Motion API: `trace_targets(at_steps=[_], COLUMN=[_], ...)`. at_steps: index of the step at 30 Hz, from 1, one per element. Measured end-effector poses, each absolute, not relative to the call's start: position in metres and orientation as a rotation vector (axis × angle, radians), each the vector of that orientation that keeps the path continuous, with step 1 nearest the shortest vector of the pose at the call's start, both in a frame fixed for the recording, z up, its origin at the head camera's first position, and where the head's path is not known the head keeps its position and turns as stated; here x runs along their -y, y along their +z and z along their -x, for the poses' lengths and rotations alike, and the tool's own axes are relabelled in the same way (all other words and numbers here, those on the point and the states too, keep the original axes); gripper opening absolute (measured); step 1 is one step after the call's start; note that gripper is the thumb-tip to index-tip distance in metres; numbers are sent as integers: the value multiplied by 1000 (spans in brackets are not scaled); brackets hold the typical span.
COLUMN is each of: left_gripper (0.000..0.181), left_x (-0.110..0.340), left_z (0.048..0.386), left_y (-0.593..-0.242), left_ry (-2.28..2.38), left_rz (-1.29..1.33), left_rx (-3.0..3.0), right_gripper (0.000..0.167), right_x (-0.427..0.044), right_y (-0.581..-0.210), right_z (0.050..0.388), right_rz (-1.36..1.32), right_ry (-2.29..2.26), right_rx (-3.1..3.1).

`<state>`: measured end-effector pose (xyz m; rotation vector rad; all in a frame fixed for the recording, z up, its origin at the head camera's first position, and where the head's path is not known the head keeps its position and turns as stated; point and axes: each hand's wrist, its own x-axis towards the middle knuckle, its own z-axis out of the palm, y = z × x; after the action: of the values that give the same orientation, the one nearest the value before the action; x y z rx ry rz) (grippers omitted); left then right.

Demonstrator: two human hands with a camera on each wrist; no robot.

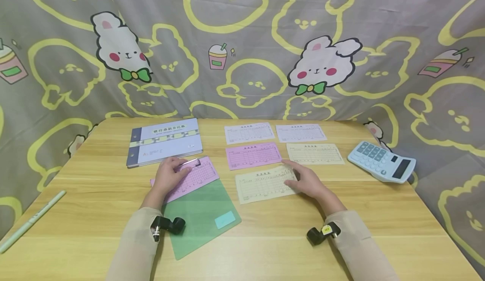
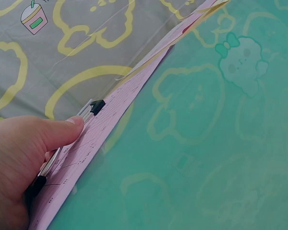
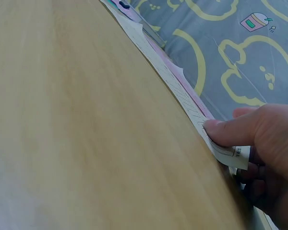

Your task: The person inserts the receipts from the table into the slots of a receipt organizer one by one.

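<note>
I see the left hand [image 1: 169,176] with thumb and fingers clamped on the metal clip [image 1: 194,162] of a green clipboard [image 1: 201,218], at left of centre on the wooden surface [image 1: 280,247]. The clipboard's long axis slants, clip end pointing away and leftward. Beneath the clip, a pink form [image 1: 200,180] lies crosswise. My right hand [image 1: 310,183] pinches the right end of the nearest cream form [image 1: 261,186]; its long axis runs left to right, printed heading on the far side.

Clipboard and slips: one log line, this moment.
left hand: grips clip on green clipboard, pink slip beneath | right hand: pinches nearer cream slip, right edge
</note>
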<state>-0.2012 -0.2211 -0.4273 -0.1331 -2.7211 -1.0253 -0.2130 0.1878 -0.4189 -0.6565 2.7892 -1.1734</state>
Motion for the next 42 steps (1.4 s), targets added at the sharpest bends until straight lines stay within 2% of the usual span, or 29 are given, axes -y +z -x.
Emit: trace_targets(at_steps=[2,7,9,22,32,42], left_gripper=[34,35,35,34,35,35], left_x=[221,221,221,221,222,222], left_z=[201,202,202,202,203,202], left_y=[-428,-427,-427,-428,-428,-428], left_ry=[-1027,-1039,-1040,-1040,-1037,-1025], left_rz=[128,113,113,110,128,129], left_rx=[2718,2724,2727,2726,2723,2718], right_gripper=[53,19,13,6,23,30], right_x=[-188,-189,-190,-195,-195,-193], right_y=[-419,-419,-420,-415,-410,-394], right_z=[213,212,212,215,211,208], right_rz=[661,655,646,562,534,639], right_ry=[-1228,-1310,-1322,-1421,-1418,-1149], right_rx=[-2759,-2709,-2700,-2592,-2435,-2592])
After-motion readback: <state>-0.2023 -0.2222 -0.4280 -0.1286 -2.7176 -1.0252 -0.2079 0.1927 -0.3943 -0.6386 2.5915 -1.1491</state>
